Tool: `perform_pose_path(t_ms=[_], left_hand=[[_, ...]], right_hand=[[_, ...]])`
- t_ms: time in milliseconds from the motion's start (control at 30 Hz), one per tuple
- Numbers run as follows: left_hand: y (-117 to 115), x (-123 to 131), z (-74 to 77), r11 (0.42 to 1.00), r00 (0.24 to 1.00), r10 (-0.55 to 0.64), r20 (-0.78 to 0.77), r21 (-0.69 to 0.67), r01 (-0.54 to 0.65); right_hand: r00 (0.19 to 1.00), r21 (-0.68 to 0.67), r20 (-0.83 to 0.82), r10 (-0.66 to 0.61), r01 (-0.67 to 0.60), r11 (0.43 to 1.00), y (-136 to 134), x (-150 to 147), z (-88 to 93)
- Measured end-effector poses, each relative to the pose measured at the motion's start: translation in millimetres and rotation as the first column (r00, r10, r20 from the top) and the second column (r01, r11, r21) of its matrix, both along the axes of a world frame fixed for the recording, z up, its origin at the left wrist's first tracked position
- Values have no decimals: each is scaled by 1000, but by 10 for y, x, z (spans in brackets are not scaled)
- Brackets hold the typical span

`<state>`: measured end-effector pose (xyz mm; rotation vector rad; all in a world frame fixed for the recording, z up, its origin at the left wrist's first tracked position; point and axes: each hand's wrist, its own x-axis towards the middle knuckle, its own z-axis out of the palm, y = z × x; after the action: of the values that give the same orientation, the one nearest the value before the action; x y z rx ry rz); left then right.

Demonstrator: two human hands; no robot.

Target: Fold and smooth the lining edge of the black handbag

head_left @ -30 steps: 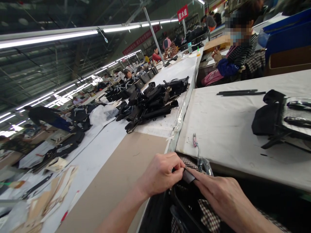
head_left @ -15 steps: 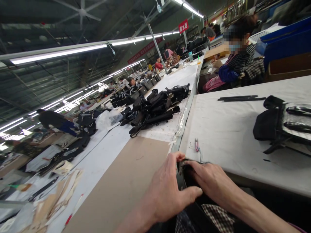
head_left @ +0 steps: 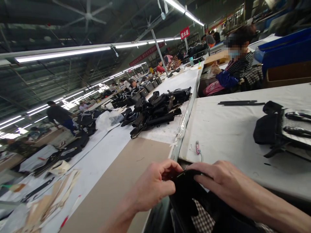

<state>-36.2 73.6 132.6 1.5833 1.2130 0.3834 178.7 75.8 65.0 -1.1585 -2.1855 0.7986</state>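
Observation:
Below the table edge, a black bag piece (head_left: 183, 189) with a smooth dark surface is held up between my hands. Brown-and-white checked cloth (head_left: 203, 217) shows beside it; whether it belongs to the piece I cannot tell. My left hand (head_left: 152, 184) pinches the upper left edge with curled fingers and thumb. From the right, my right hand (head_left: 225, 183) grips the top edge, its thumb on the near side and its fingers partly hidden. Just beyond my hands, small pink-handled thread snips (head_left: 197, 147) lie on the white table.
On the white right-hand table (head_left: 225, 129) lie black strips (head_left: 238, 103) and a black bag (head_left: 267, 126). Black pieces (head_left: 157, 111) are heaped on the left table, beyond a brown board (head_left: 116, 174). A masked co-worker (head_left: 235, 64) sits ahead on the right.
Both hands have drawn back slightly, and more of the black bag piece shows. My left thumb, stretched out before, now presses in toward the fingers at the edge.

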Motion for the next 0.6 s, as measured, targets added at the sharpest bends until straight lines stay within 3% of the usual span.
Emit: perform_pose_path(t_ms=[133, 267, 400, 600], left_hand=[[56, -70, -329, 995, 996, 14, 89, -105, -5], [83, -101, -608, 992, 991, 88, 103, -101, -78], [57, -120, -636, 989, 987, 137, 85, -65, -131], [18, -140, -638, 973, 970, 217, 113, -109, -205]], right_hand=[[998, -157, -32, -60, 55, 986, -31, -35, -218], [971, -217, -230, -72, 21, 976, 5, -111, -428], [933, -325, -356, -59, -64, 944, 51, -172, -447], [946, -393, -314, -77, -56, 918, 97, -183, -461]])
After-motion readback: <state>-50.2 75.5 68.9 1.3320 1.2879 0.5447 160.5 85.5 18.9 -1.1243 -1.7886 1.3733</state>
